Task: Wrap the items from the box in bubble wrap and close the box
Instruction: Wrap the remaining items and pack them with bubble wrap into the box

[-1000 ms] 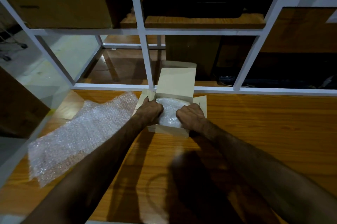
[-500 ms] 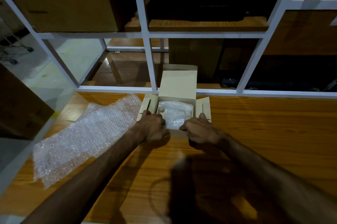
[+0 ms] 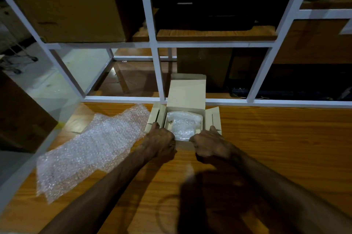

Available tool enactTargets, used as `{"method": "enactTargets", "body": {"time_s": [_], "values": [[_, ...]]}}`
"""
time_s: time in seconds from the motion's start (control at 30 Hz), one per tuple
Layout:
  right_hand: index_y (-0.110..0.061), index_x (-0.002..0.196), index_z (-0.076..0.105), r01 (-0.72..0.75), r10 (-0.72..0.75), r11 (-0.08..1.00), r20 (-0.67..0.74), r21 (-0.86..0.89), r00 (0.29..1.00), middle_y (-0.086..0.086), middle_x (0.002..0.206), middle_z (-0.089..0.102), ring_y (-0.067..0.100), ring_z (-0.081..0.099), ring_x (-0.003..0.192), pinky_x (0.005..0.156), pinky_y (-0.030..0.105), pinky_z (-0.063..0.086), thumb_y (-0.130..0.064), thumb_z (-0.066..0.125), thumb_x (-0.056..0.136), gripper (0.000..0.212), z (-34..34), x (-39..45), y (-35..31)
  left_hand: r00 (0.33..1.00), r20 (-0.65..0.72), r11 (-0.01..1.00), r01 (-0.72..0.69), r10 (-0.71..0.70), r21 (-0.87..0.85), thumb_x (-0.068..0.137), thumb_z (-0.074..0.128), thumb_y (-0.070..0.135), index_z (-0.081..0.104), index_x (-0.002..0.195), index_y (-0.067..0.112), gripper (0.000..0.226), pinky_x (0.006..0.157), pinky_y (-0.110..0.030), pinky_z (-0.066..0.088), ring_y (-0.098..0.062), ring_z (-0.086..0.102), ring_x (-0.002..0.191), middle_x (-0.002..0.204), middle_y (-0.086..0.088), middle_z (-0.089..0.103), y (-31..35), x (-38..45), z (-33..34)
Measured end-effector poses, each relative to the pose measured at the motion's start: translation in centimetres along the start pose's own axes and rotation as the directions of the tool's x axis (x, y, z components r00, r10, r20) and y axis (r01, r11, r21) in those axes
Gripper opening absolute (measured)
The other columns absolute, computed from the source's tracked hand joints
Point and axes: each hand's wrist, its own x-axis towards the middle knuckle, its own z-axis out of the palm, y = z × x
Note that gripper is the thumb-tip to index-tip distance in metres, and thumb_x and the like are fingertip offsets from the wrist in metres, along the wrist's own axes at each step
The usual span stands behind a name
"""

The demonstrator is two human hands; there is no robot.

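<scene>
One small cardboard box (image 3: 187,92) sits open at the far edge of the wooden bench (image 3: 276,148), holding one bubble-wrapped item (image 3: 183,122). Two hands meet its near wall, the left hand (image 3: 161,141) and right hand (image 3: 210,143) with fingers curled, apparently gripping the front edge. One loose bubble wrap sheet (image 3: 89,150) lies left of the box; a white shelf frame (image 3: 158,70) rises just behind it.

Dark printed lines run across the top of a large cardboard carton (image 3: 62,3) on the far left shelf, too blurred to read; no other lettering shows anywhere.
</scene>
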Motion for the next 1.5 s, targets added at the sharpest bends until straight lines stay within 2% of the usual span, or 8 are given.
{"method": "enactTargets", "body": {"time_s": [0.17,0.4,0.6,0.8,0.9,1.07,1.3,1.5], "values": [[-0.026,0.102,0.071,-0.026,0.035,0.999,-0.292,0.033,0.956,-0.002,0.095,0.070,0.017,0.059,0.091,0.096,0.046,0.041,-0.015,0.053,0.094,0.022,0.9,-1.6,1.3,0.992,-0.129,0.987,0.023,-0.002,0.160,0.098,0.047,0.059,0.069,0.107,0.026,0.041,0.109,-0.054,0.032,-0.023,0.052,0.127,0.121,0.000,0.067,-0.9,-1.5,0.8],[-0.021,0.098,0.064,-0.073,0.078,0.995,-0.068,0.072,0.995,-0.002,0.083,0.062,0.015,0.061,0.074,0.074,0.038,0.060,-0.016,0.060,0.094,0.007,0.9,-0.8,-0.1,0.999,-0.010,0.994,0.039,-0.038,0.101,0.088,0.051,0.067,0.069,0.094,0.026,0.045,0.114,-0.063,0.020,-0.025,0.049,0.132,0.106,0.003,0.070,0.0,-1.2,0.5],[-0.012,0.134,0.059,-0.181,0.139,0.967,0.222,0.182,0.965,0.002,0.096,0.070,0.018,0.070,0.077,0.069,0.040,0.065,0.000,0.072,0.066,0.071,-0.6,-0.1,-0.2,0.994,0.089,0.990,0.050,-0.062,0.128,0.086,0.053,0.067,0.069,0.087,0.028,0.042,0.117,-0.072,0.010,-0.026,0.040,0.143,0.112,0.002,0.070,0.2,-0.3,0.1],[-0.021,0.105,0.061,-0.121,0.120,0.991,0.021,0.057,0.993,-0.001,0.090,0.064,0.018,0.064,0.079,0.075,0.043,0.060,-0.016,0.054,0.096,0.012,0.6,-1.7,0.3,0.997,-0.020,0.987,0.071,-0.068,0.146,0.100,0.062,0.044,0.072,0.110,0.030,0.020,0.124,-0.065,0.007,-0.022,0.047,0.142,0.126,0.002,0.071,0.5,-1.1,0.0],[-0.020,0.108,0.064,-0.146,0.163,0.980,-0.125,0.133,0.979,0.001,0.098,0.067,0.018,0.064,0.084,0.075,0.038,0.058,-0.021,0.048,0.103,0.016,1.7,-2.4,0.1,0.994,-0.088,0.986,0.073,-0.061,0.149,0.101,0.056,0.048,0.071,0.109,0.029,0.026,0.123,-0.063,0.015,-0.022,0.043,0.144,0.128,0.003,0.069,0.6,-1.9,0.6],[-0.015,0.122,0.062,-0.163,0.180,0.959,-0.053,0.234,0.982,0.005,0.115,0.067,0.020,0.065,0.095,0.075,0.033,0.055,-0.013,0.051,0.102,0.022,2.6,-2.1,-0.7,0.994,-0.034,0.994,0.108,-0.107,0.017,0.101,0.046,0.050,0.065,0.098,0.027,0.030,0.123,-0.065,0.010,-0.021,0.043,0.142,0.113,0.003,0.070,1.2,-2.1,0.3],[-0.021,0.103,0.063,-0.185,0.200,0.957,-0.048,0.225,0.979,-0.003,0.093,0.066,0.014,0.064,0.077,0.069,0.037,0.059,-0.009,0.057,0.094,0.016,1.7,-2.0,-0.4,0.993,0.026,0.992,0.120,-0.119,-0.046,0.093,0.050,0.052,0.066,0.093,0.030,0.027,0.121,-0.071,-0.003,-0.024,0.034,0.151,0.116,0.004,0.069,1.2,-1.2,1.0],[-0.023,0.110,0.061,-0.100,0.168,0.963,-0.266,0.251,0.949,0.001,0.112,0.068,0.016,0.063,0.092,0.073,0.033,0.049,-0.018,0.048,0.104,0.015,3.0,-4.4,-0.6,0.986,-0.116,0.993,0.116,-0.120,-0.038,0.099,0.042,0.046,0.069,0.107,0.031,0.032,0.124,-0.058,0.017,-0.018,0.046,0.141,0.121,0.007,0.071,1.5,-3.0,0.5]]}}
